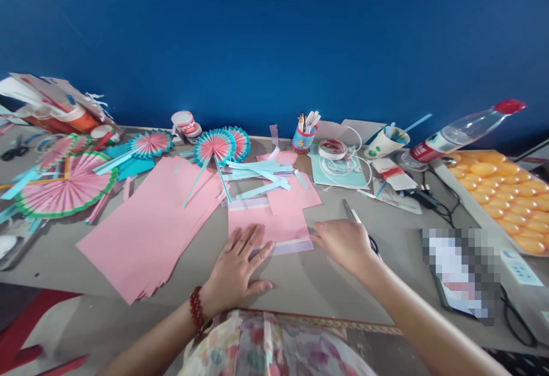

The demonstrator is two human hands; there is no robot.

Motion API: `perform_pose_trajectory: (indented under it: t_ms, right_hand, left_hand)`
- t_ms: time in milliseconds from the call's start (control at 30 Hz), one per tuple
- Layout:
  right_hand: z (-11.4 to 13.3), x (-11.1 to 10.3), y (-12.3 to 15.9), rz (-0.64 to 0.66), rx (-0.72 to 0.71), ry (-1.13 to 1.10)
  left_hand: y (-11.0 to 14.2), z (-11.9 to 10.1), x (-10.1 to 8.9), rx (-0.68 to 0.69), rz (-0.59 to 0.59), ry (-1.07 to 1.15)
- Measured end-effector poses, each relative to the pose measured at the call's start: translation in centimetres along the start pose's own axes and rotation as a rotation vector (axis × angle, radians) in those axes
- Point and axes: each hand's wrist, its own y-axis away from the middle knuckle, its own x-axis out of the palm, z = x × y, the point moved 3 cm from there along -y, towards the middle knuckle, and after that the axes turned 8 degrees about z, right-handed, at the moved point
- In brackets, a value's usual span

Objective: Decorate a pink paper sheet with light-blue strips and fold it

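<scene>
A pink sheet of paper (pixel 278 224) lies in front of me, with a pale lavender strip (pixel 294 247) along its near edge and another along its far edge. My left hand (pixel 235 267) rests flat on the sheet's near left part, fingers spread. At the near right corner, my right hand (pixel 343 244) is closed, its fingertips pinching the paper's edge. Scissors (pixel 354 214) lie just beyond the right hand, partly hidden by it. Light blue paper strips (pixel 261 170) are heaped over a smaller pink piece (pixel 295 193) behind the sheet.
A stack of pink paper (pixel 150 222) lies left, near pleated paper fans (pixel 213 148). Along the wall stand a pen cup (pixel 304 137), a tape roll (pixel 333 149), a paper cup (pixel 386 142) and a plastic bottle (pixel 463 130). A phone (pixel 458 273) lies at right.
</scene>
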Motion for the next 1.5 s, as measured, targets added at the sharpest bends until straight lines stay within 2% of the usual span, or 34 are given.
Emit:
perform_pose_trajectory:
  t_ms: [133, 267, 1033, 1200, 1300, 1400, 1500]
  right_hand:
    - [0.0, 0.1, 0.0, 0.069, 0.022, -0.003]
    - [0.0, 0.0, 0.1, 0.076, 0.026, -0.005]
    - [-0.1, 0.3, 0.0, 0.029, 0.030, -0.025]
    - [-0.1, 0.3, 0.3, -0.007, 0.020, -0.051]
    - [-0.1, 0.3, 0.4, -0.028, 0.015, -0.061]
    - [-0.1, 0.3, 0.3, -0.015, 0.016, -0.053]
    - [0.0, 0.3, 0.2, 0.001, 0.020, -0.047]
  left_hand:
    - [0.0, 0.1, 0.0, 0.002, 0.000, 0.002]
    - [0.0, 0.1, 0.0, -0.003, -0.015, 0.010]
    - [-0.2, -0.1, -0.1, -0.020, 0.008, 0.006]
    - [0.8, 0.3, 0.1, 0.023, 0.023, -0.041]
    - [1.4, 0.4, -0.2, 0.002, 0.037, -0.058]
    - [0.4, -0.3, -0.8, 0.004, 0.043, -0.037]
    - [-2.1, -1.5, -1.0, 0.170, 0.063, -0.009]
